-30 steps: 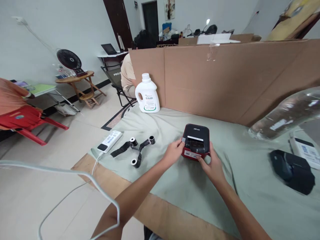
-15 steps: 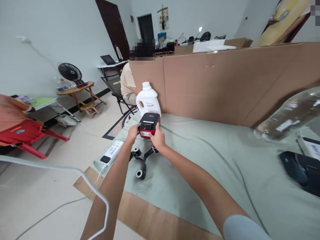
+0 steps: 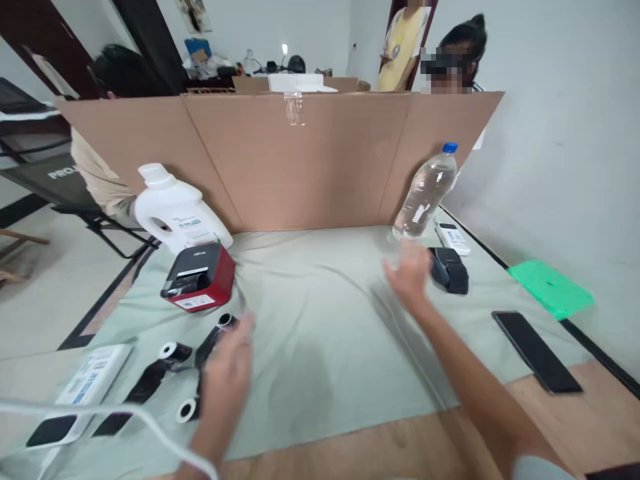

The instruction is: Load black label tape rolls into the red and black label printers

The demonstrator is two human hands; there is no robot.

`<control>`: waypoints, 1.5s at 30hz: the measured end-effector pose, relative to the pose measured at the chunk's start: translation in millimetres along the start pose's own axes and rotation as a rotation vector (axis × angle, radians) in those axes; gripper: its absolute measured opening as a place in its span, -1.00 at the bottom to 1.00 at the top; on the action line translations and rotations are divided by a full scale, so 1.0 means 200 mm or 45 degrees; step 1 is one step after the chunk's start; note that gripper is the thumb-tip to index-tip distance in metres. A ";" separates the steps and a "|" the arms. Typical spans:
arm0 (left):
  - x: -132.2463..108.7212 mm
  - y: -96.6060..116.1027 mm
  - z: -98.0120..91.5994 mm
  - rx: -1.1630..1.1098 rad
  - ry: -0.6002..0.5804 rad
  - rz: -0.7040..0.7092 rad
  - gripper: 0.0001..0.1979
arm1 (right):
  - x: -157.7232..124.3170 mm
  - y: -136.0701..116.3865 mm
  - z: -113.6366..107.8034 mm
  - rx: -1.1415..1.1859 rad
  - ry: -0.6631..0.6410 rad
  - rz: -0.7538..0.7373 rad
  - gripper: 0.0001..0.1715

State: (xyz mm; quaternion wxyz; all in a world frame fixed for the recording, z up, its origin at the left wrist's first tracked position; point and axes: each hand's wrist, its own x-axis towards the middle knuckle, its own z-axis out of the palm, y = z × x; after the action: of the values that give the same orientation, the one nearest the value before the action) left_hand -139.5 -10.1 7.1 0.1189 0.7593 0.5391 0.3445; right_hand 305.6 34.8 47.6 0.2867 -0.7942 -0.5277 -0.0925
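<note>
My left hand (image 3: 231,367), blurred by motion, is above the cloth with its fingers loosely extended and nothing visible in it. Close on its left lie rolls of black ribbon (image 3: 186,410), joined by loose strips. The red and black label printer (image 3: 215,277) sits on the cloth in front of the white jug (image 3: 183,213), out of either hand. My right hand (image 3: 410,272) is raised over the cloth, thumb apart from the blurred fingers, holding nothing. Nearest to it are a small dark device (image 3: 450,272) and a clear bottle (image 3: 425,193) with a blue cap.
A cardboard screen (image 3: 310,160) stands along the far edge of the pale green cloth (image 3: 310,320). White power strip (image 3: 83,393) lies at left, with a cable crossing the foreground. Right side: a black slab (image 3: 537,350), a white device (image 3: 453,238), a green packet (image 3: 550,287). People are beyond the screen.
Both hands have let go of the label printer, which now rests on the cloth. My hands have drawn apart, the right one towards the bottle. The view has turned right.
</note>
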 end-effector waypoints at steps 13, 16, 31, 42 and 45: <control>-0.30 0.29 0.34 0.635 -0.464 0.659 -0.39 | 0.24 0.52 -0.19 -0.262 -0.389 0.587 0.06; -0.30 0.31 0.35 0.639 -0.475 0.641 -0.39 | 0.13 0.24 -0.17 -0.122 -0.399 0.410 -0.05; 0.12 0.40 0.33 0.101 -0.282 0.073 -0.68 | -0.35 -0.70 0.13 0.087 -0.609 -0.007 0.01; 0.36 0.34 0.63 0.088 -0.270 0.002 -0.52 | -0.47 -0.36 0.33 0.600 -0.423 -0.177 -0.23; 0.33 0.34 0.64 0.094 -0.237 0.005 -0.54 | -0.47 -0.35 0.35 0.645 -0.385 -0.142 -0.23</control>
State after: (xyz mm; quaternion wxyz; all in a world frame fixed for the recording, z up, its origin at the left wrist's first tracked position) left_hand 5.8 46.0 -22.7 0.1396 0.7930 0.5366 0.2524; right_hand 191.3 18.9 -26.3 0.3883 -0.6719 -0.6136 0.1458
